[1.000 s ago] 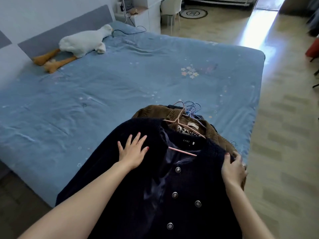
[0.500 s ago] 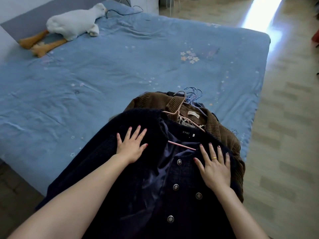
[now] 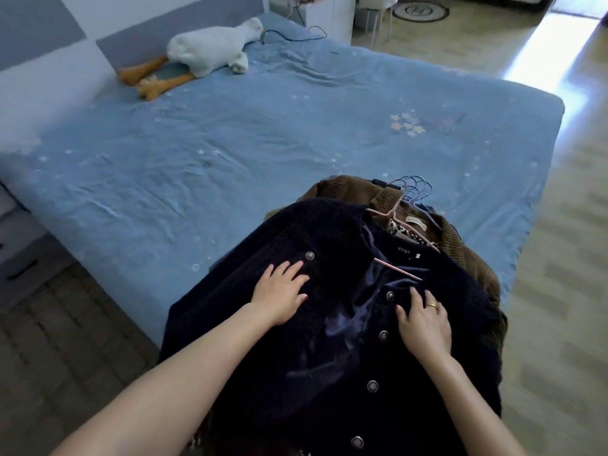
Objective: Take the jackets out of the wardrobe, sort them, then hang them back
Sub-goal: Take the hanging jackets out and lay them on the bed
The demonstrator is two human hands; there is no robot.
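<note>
My left hand (image 3: 281, 296) lies flat on the navy jacket (image 3: 329, 357), fingers straight and spread on its left front panel, just below a metal button (image 3: 309, 256). My right hand (image 3: 424, 322) also rests flat on the right front panel, fingers straight, a gold ring (image 3: 433, 305) on one of them; neither grip holds or pinches anything, both only press the cloth.

The navy jacket lies face up at the near corner of the bed (image 3: 230, 153), its collar pointing away from me toward the far side of the bed and its long axis running from the collar down toward my body, so that the lower part hangs past the mattress edge. Its front is open, showing shiny dark lining (image 3: 348, 320) and a neck label. A row of metal buttons runs down the right panel. A pink hanger (image 3: 398, 269) sits inside the neck, its arm crossing the opening.

Beneath it lies a brown corduroy jacket (image 3: 460, 255), collar pointing the same way, with a patterned lining and another pink hanger in it. Just past the collars a bunch of blue hanger hooks (image 3: 418, 187) sticks out over the sheet; more garments may lie under there, but I cannot tell.

A plush goose (image 3: 210, 47) lies at the head of the bed, well apart from the jackets.
</note>
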